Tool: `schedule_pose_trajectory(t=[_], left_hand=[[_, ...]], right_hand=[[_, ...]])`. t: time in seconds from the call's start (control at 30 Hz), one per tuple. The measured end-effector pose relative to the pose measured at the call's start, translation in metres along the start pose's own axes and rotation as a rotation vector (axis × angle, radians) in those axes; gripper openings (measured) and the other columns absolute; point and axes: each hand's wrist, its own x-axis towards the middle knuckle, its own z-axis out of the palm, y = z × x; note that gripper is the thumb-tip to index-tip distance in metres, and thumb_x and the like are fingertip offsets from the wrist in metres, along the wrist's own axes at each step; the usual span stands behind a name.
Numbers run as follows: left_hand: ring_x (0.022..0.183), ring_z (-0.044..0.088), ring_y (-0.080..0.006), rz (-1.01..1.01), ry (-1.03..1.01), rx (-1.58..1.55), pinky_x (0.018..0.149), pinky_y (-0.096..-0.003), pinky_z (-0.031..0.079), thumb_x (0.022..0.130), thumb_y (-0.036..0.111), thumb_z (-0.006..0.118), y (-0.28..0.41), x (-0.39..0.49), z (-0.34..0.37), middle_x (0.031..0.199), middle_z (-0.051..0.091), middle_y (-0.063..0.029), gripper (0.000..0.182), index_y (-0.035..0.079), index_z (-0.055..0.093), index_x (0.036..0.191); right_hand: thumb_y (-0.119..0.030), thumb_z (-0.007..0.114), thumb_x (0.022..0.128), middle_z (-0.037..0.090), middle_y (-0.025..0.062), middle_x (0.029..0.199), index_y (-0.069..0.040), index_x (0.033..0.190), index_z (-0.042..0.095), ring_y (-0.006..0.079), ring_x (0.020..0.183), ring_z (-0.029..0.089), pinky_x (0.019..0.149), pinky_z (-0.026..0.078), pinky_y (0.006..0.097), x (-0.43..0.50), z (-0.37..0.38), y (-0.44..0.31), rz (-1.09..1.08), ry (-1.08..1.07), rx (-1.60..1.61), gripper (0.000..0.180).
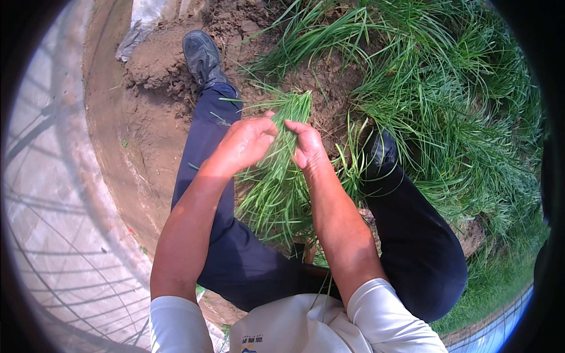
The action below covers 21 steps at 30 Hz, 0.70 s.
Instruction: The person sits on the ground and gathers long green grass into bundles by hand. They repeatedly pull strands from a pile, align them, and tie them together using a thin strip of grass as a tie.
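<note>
A bunch of long, narrow green leaves point(291, 110), which look like Chinese chives, lies between my two hands, its cut ends pointing away from me. My right hand point(309, 143) grips the bunch from the right, thumb on top and the other fingers hidden behind the leaves. From the left, my left hand point(249, 141) has its curled fingers on the leaves near the middle; the fingertips are partly hidden. The leafy tips point(278, 203) spread down toward my lap between my legs. A few loose leaf pieces point(218, 118) cling to my left trouser leg.
Dense growing chive-like plants point(441, 97) cover the right side, around my right shoe point(383, 148). Bare brown soil point(150, 132) lies by my left shoe point(203, 57). A pale sheet-like surface point(57, 176) with shadow lines curves along the left. Crumpled whitish plastic point(143, 26) lies at the top left.
</note>
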Motion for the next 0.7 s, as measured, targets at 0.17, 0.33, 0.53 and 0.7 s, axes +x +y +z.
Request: schedule_pose_trajectory(t=[0.17, 0.33, 0.53, 0.7], left_hand=[[0.078, 0.06, -0.0093, -0.148, -0.012, -0.007, 0.071, -0.0301, 0.051, 0.091, 0.005, 0.069, -0.01, 0.001, -0.005, 0.089, 0.07, -0.005, 0.014, 0.001, 0.073, 0.103], [0.077, 0.059, -0.0071, -0.154, -0.026, -0.01, 0.07, -0.0294, 0.051, 0.089, 0.007, 0.072, -0.01, -0.002, -0.01, 0.088, 0.07, -0.0022, 0.013, -0.001, 0.075, 0.1], [0.077, 0.067, -0.0138, -0.215, -0.053, 0.022, 0.072, -0.0334, 0.054, 0.086, 0.009, 0.076, -0.01, 0.001, 0.005, 0.083, 0.073, -0.0084, 0.012, 0.001, 0.077, 0.094], [0.082, 0.072, -0.035, -0.227, -0.034, 0.207, 0.078, -0.0448, 0.057, 0.082, 0.018, 0.075, -0.015, 0.006, 0.011, 0.083, 0.073, -0.0195, 0.015, 0.005, 0.078, 0.087]], right_hand=[[-0.013, 0.047, 0.104, 0.069, 0.0242, 0.132, 0.01, 0.141, 0.058, 0.0365, 0.117, 0.071, 0.105, 0.057, 0.0506, 0.002, -0.003, -0.001, 0.02, -0.049, 0.013, 0.045], [-0.013, 0.046, 0.104, 0.069, 0.025, 0.131, 0.01, 0.142, 0.057, 0.0368, 0.116, 0.071, 0.105, 0.058, 0.0495, 0.004, -0.005, -0.001, 0.028, -0.06, -0.02, 0.046], [-0.011, 0.045, 0.104, 0.068, 0.0237, 0.134, 0.01, 0.142, 0.057, 0.0364, 0.119, 0.07, 0.106, 0.057, 0.0496, 0.006, -0.009, 0.0, 0.014, -0.029, -0.047, 0.045], [-0.01, 0.045, 0.104, 0.067, 0.023, 0.137, 0.01, 0.141, 0.057, 0.0362, 0.12, 0.069, 0.107, 0.056, 0.0494, 0.006, -0.009, 0.0, -0.004, -0.003, -0.053, 0.044]])
